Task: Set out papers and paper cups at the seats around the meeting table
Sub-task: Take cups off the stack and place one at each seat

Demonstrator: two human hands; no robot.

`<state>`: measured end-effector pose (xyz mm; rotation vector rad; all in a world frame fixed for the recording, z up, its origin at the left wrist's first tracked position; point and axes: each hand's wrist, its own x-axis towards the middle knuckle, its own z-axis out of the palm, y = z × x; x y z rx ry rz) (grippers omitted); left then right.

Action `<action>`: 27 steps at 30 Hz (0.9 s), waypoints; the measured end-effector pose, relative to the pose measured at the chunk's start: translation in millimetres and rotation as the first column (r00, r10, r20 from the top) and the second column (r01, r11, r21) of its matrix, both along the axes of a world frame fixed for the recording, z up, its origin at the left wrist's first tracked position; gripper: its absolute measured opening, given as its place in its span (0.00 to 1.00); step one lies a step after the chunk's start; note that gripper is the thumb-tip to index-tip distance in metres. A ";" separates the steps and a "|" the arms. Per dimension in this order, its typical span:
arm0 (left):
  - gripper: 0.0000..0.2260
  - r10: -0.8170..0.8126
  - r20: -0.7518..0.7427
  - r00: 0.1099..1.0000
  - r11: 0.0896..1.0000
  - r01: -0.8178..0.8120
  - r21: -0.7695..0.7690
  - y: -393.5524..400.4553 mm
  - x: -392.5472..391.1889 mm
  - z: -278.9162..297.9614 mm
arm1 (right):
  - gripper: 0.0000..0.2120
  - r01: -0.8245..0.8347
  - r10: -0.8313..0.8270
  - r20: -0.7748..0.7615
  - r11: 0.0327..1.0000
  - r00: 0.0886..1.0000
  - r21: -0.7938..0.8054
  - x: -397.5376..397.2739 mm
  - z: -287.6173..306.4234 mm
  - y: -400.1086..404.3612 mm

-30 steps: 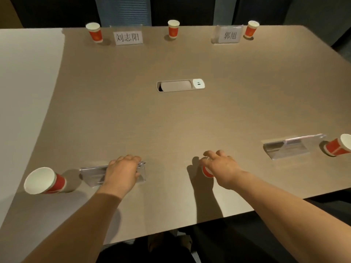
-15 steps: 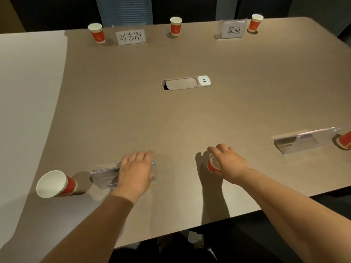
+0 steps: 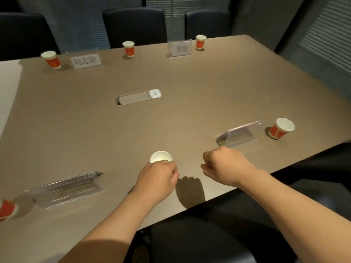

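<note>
On the brown meeting table, a red-and-white paper cup stands near the front edge. My left hand is wrapped around its near side, so only the white rim shows. My right hand hovers to the right of the cup with its fingers curled and nothing in it. Other paper cups stand at the seats: three along the far edge, one at the near right and one at the near left edge of the view. No loose papers are in view.
Clear name-card holders lie near the front, one at the left and one at the right. Two white name cards stand at the far side. A socket box sits mid-table. Dark chairs line the far edge.
My left hand left the near-left card holder and took hold of the cup. My right hand let go of that cup and moved off to the right. The view swung left.
</note>
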<state>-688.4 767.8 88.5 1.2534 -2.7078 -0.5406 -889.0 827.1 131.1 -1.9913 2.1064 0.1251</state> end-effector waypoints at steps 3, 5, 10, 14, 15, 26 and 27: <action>0.08 -0.040 -0.042 0.998 0.999 0.041 0.012 30.0 -74.5 12.7 | 0.18 -0.016 0.017 0.015 0.998 1.000 -0.063 -61.4 25.0 37.5; 0.07 -0.052 -0.056 0.997 0.999 0.053 0.012 57.3 -134.1 21.6 | 0.19 -0.007 0.010 0.035 0.996 0.999 -0.086 -115.3 43.6 69.9; 0.05 -0.074 -0.079 0.994 0.997 0.074 -0.013 88.8 -230.9 29.8 | 0.14 0.128 -0.113 0.086 0.971 0.990 -0.202 -220.1 61.7 124.9; 0.05 -0.089 -0.076 0.993 0.996 0.088 -0.008 106.1 -312.7 40.0 | 0.16 0.198 -0.181 0.106 0.965 0.978 -0.173 -305.1 62.0 152.1; 0.05 -0.090 -0.064 0.994 0.996 0.089 -0.018 103.8 -328.6 40.3 | 0.15 0.198 -0.185 0.096 0.966 0.978 -0.164 -319.7 59.2 150.1; 0.21 0.148 0.018 0.989 0.989 -0.148 -0.032 1.8 -452.5 -9.9 | 0.30 0.058 -0.056 -0.036 0.998 0.998 0.037 -441.3 -14.7 46.1; 0.22 0.179 0.048 0.983 0.984 -0.178 -0.019 -5.2 -457.7 -16.4 | 0.32 0.036 -0.034 -0.031 0.997 0.999 0.067 -447.6 -23.6 36.9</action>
